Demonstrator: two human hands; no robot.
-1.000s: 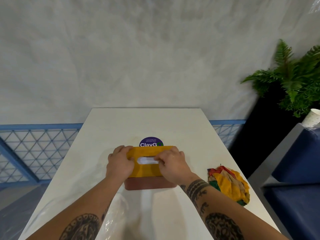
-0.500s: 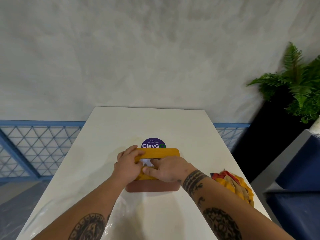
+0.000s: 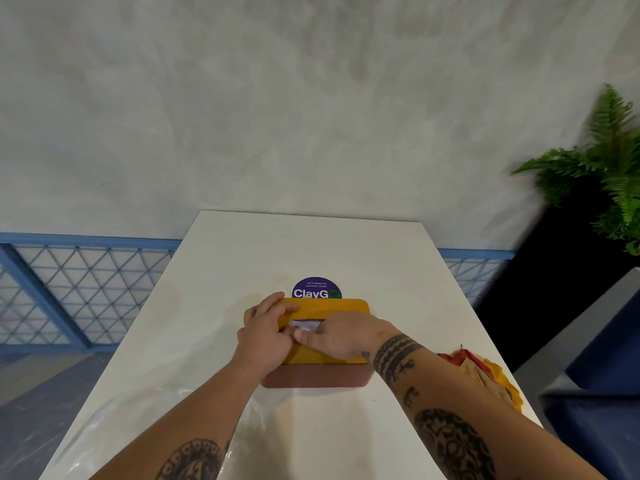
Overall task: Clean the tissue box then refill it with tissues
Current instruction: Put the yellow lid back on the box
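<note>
Two hands: in the head view we see both on the tissue box (image 3: 346,307), at the centre of the frame.
Tissue box: yellow top over a brown base, standing on the white table (image 3: 311,244), its far edge overlapping the purple sticker (image 3: 316,289).
Left hand (image 3: 265,332): fingers curled over the box's left end, gripping it.
Right hand (image 3: 341,332): fingers bent down at the slot onto the white tissue (image 3: 306,325), thumb lying along the top; we cannot tell whether they pinch it.
Cloth (image 3: 485,372): crumpled, red and yellow, lower right, by the table's edge.
Plant (image 3: 613,161): green fern, right edge of the frame.
</note>
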